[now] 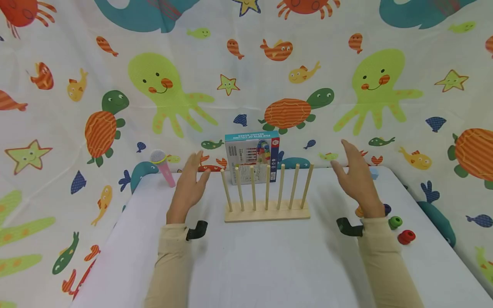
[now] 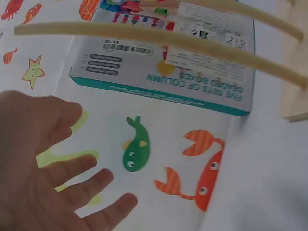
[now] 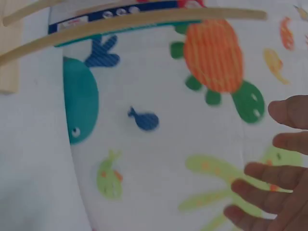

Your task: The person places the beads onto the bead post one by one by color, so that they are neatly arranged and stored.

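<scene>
My left hand point(image 1: 189, 184) is raised over the table on the left, fingers extended and nothing held. On the other side my right hand point(image 1: 356, 179) is also up with straight fingers and holds nothing. Between them stands a wooden peg rack point(image 1: 267, 214), a flat base with a row of several upright dowels. Behind the rack a cardboard box point(image 1: 252, 156) stands upright, marked "Five sets of column beaded boxes". The left wrist view shows the left hand's spread fingers point(image 2: 98, 187) near the box; in the right wrist view the other hand's fingers point(image 3: 260, 192) are spread too.
A pink toy microphone point(image 1: 164, 169) stands at the table's back left. On the right, partly behind my right forearm, lie a red bead point(image 1: 406, 237), a green bead point(image 1: 395, 222), and orange and dark blue pieces. A light blue piece point(image 1: 374, 173) sits farther back. Sea-animal cloth hangs behind.
</scene>
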`<control>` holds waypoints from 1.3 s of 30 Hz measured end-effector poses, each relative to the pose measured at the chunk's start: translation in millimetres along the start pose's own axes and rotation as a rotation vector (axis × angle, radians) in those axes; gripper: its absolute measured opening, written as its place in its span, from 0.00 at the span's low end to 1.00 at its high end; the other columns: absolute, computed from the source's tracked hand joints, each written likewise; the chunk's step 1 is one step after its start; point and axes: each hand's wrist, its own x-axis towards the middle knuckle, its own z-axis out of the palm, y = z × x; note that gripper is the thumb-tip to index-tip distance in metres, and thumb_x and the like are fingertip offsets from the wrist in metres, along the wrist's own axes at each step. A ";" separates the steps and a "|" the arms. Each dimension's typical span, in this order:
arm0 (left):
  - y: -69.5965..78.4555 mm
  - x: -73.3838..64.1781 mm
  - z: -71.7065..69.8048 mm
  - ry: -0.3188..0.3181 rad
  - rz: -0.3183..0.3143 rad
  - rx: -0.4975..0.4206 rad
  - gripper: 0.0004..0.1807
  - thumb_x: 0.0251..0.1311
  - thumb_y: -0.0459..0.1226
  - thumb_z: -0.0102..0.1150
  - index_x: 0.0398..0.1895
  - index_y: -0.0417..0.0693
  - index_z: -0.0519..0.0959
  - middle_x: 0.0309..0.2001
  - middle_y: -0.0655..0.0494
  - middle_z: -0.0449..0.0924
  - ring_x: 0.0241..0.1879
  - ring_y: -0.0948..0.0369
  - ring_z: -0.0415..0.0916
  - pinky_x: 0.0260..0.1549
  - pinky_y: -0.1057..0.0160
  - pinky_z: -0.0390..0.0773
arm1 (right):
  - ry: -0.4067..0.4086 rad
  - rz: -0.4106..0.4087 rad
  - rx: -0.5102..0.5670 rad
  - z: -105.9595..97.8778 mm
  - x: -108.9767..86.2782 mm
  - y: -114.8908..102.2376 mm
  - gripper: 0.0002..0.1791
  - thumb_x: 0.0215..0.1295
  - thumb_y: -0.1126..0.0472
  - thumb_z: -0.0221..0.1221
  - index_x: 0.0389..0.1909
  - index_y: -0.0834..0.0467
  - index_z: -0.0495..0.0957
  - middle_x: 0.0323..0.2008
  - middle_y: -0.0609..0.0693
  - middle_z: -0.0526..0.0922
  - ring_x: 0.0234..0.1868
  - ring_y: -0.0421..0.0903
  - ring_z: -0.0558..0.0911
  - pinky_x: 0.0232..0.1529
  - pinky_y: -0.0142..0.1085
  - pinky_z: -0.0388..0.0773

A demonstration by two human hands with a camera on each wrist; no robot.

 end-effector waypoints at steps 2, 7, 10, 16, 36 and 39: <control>-6.1 -12.9 11.3 -0.035 -0.029 -0.107 0.35 0.75 0.39 0.52 0.82 0.52 0.54 0.80 0.42 0.52 0.77 0.43 0.51 0.68 0.38 0.60 | 0.036 0.054 0.036 -11.5 -18.7 4.9 0.34 0.78 0.57 0.54 0.80 0.59 0.55 0.73 0.69 0.64 0.70 0.71 0.65 0.64 0.68 0.62; -24.1 -41.3 42.6 -0.132 -0.135 -0.236 0.33 0.70 0.32 0.58 0.77 0.50 0.65 0.74 0.41 0.64 0.66 0.42 0.71 0.57 0.45 0.77 | 0.006 0.197 0.007 -32.8 -57.2 24.6 0.29 0.79 0.57 0.52 0.76 0.60 0.63 0.63 0.71 0.74 0.60 0.72 0.74 0.52 0.67 0.74; -33.7 -51.6 58.4 -0.166 -0.155 -0.230 0.33 0.66 0.30 0.62 0.75 0.49 0.68 0.71 0.40 0.68 0.61 0.42 0.77 0.54 0.45 0.78 | -0.093 0.218 -0.032 -36.2 -69.8 37.9 0.27 0.79 0.56 0.52 0.72 0.66 0.66 0.61 0.73 0.75 0.57 0.73 0.75 0.50 0.66 0.75; -38.7 -59.9 75.2 -0.196 -0.146 -0.202 0.35 0.59 0.29 0.69 0.71 0.47 0.72 0.68 0.40 0.73 0.61 0.45 0.75 0.52 0.46 0.78 | -0.191 0.218 -0.132 -38.0 -95.0 50.1 0.27 0.74 0.59 0.58 0.68 0.70 0.69 0.58 0.75 0.75 0.53 0.72 0.75 0.49 0.67 0.75; -42.2 -58.4 101.6 -0.216 -0.106 -0.215 0.31 0.51 0.29 0.76 0.61 0.38 0.80 0.71 0.47 0.72 0.72 0.44 0.63 0.65 0.44 0.68 | -0.224 0.426 -0.336 -11.5 -145.9 78.0 0.25 0.64 0.71 0.63 0.60 0.76 0.72 0.58 0.79 0.70 0.56 0.76 0.72 0.52 0.69 0.71; -45.8 -57.4 101.8 -0.221 -0.118 -0.232 0.29 0.52 0.30 0.76 0.60 0.41 0.82 0.71 0.50 0.72 0.72 0.46 0.64 0.65 0.44 0.68 | -0.191 0.445 -0.314 -5.3 -148.4 79.8 0.25 0.63 0.70 0.65 0.59 0.77 0.71 0.55 0.78 0.73 0.52 0.74 0.76 0.51 0.66 0.74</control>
